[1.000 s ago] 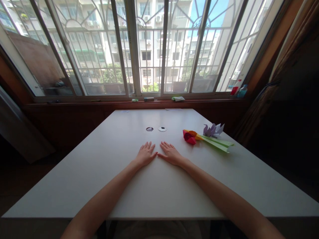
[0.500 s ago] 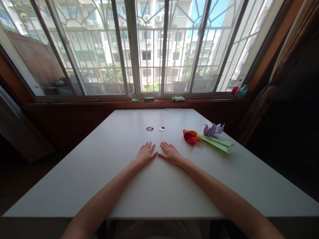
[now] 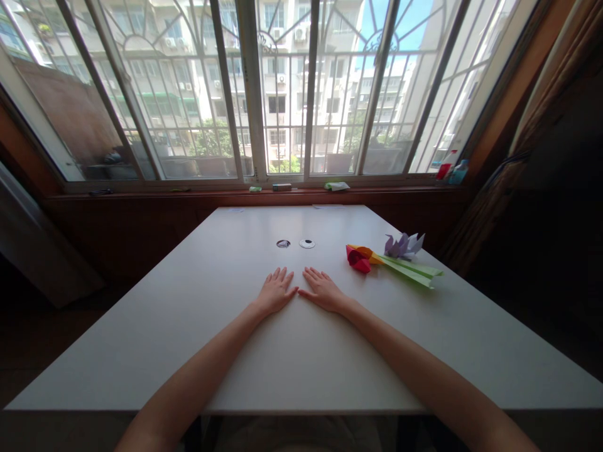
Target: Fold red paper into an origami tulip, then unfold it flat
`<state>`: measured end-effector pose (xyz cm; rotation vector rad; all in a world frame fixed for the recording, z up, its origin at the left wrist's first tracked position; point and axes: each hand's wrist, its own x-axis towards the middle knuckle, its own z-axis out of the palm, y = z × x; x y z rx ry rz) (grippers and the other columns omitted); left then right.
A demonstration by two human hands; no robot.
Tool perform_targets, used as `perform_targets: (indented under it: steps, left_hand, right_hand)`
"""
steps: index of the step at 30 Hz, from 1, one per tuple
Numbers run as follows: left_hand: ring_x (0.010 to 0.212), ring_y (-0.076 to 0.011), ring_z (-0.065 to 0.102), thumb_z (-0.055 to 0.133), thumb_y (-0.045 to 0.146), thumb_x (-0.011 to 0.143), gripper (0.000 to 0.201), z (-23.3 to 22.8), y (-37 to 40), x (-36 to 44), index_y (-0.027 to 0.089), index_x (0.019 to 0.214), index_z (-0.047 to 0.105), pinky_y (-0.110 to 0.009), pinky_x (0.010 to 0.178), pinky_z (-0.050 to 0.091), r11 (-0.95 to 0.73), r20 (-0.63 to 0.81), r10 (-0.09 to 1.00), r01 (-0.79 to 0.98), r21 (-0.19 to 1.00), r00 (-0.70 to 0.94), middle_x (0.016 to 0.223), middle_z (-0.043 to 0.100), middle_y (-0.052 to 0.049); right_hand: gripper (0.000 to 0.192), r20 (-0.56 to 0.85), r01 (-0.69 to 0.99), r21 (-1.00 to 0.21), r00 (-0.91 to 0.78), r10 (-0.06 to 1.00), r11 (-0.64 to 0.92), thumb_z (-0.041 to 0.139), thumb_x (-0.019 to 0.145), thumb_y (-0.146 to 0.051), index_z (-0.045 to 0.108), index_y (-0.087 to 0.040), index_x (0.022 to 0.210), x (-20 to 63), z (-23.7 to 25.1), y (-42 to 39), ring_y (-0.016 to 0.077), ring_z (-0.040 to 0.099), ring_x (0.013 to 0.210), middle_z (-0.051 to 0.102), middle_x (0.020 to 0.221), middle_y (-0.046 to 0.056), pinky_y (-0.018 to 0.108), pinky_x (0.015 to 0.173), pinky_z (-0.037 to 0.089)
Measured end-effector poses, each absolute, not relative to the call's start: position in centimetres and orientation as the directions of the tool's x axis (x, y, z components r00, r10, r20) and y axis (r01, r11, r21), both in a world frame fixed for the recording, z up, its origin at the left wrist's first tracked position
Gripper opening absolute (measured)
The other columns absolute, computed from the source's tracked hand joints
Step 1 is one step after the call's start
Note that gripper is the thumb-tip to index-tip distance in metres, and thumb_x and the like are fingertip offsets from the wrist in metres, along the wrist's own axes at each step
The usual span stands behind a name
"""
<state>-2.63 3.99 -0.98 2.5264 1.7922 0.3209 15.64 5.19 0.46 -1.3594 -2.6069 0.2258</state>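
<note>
Sunlit windows face our white desk (image 3: 188, 326), where nothing has shifted: our left hand (image 3: 274, 294) and right hand (image 3: 323, 292) stay flat, empty, thumbs nearly touching mid-desk, paper flowers (image 3: 391, 257) untouched toward the right edge.

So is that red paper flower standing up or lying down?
Lying down. The red paper flower rests flat on the white table, its green stem stretched along the surface.

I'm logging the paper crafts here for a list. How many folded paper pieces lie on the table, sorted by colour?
Red and orange paper flower: 1
Purple paper flower: 1
Green folded stem: 1
Total: 3, all on the white table to the right of the right hand, which lies flat beside the left hand.
</note>
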Motion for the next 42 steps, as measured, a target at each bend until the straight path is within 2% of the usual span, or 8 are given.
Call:
perform_targets:
  steps: [42]
  left_hand:
    - [0.129, -0.0223, 0.016, 0.019, 0.053, 0.082, 0.057, -0.59, 3.75, -2.49, 0.023, 0.13, 0.028, -0.04, 0.103, 0.016, -0.317, 0.127, 0.945, 0.938, 0.142, 0.3, 0.14, 0.024, -0.006]
  right_hand:
    - [0.077, 0.096, 0.795, -0.222, -0.559, 0.824, 0.565, 0.014, 0.078, -0.065, 0.024, -0.013, 0.133, 15.63, 0.35, 5.19, 0.0202, 0.014, 0.13, 0.021, 0.14, 0.01, 0.035, 0.103, 0.011]
